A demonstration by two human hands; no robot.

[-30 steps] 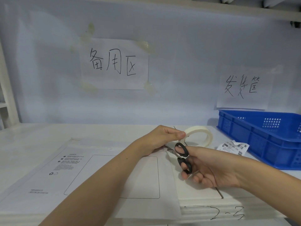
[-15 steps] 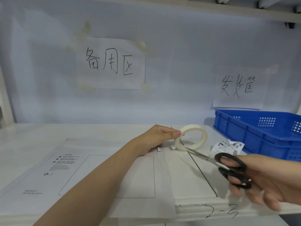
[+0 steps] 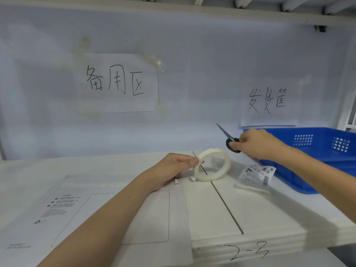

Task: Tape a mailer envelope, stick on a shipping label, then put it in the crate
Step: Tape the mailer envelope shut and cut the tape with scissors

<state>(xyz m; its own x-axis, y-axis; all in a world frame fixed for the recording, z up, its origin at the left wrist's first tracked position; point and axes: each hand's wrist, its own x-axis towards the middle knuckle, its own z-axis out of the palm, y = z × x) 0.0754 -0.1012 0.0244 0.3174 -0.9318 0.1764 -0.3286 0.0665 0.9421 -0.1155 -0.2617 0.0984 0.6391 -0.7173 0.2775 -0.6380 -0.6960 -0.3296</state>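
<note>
A white mailer envelope with printed outlines lies flat at the front left of the table. My left hand rests over its right end and pinches the rim of a pale tape roll standing on edge. My right hand is raised near the blue crate and holds black-handled scissors, blades pointing up and left. A shipping label with barcodes lies on the table beside the crate.
The table is made of white boards with a dark seam running front to back. Two handwritten paper signs hang on the back wall. Small tape scraps lie by my left hand.
My right hand has carried the scissors away from the tape roll, first to the right and then up toward the crate. My left hand still holds the tape roll in place.
</note>
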